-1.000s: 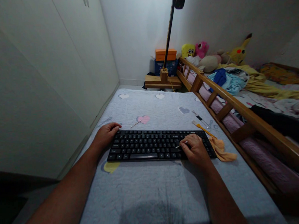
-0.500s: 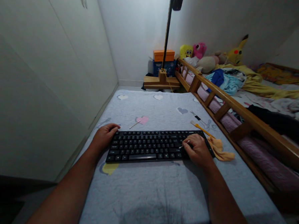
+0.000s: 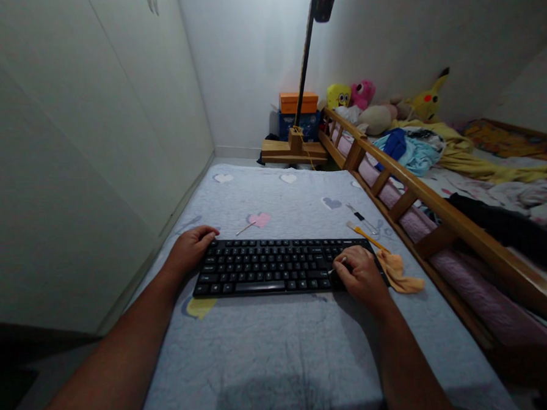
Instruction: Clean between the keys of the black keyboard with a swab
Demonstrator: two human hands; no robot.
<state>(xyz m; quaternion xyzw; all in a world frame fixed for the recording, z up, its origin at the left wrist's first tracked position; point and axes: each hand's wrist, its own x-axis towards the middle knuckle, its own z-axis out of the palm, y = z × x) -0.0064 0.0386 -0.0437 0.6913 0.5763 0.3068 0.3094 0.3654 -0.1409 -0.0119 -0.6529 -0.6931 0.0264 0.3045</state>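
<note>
A black keyboard (image 3: 263, 268) lies flat on the light blue cloth (image 3: 271, 340). My left hand (image 3: 193, 249) grips its upper left corner, the thumb along the edge. Over the right part of the keys, my right hand (image 3: 357, 271) pinches a thin white cotton swab (image 3: 338, 267), whose tip points down and left at the keys. Another swab (image 3: 246, 228) lies on the cloth behind the keyboard. An orange cloth (image 3: 400, 273) is beside the right end, with a yellow-handled brush (image 3: 367, 235) just behind it.
Behind the brush lies a slim tool with a black band (image 3: 359, 216). A wooden bed rail (image 3: 414, 188) runs along the right side, with clothes and plush toys beyond it. A lamp stand (image 3: 303, 69) rises at the back near an orange box (image 3: 298, 102). White cabinet doors stand at left.
The view has shifted very slightly. Both hands keep nearly the same places on the keyboard, and the swab in my right hand has barely moved.
</note>
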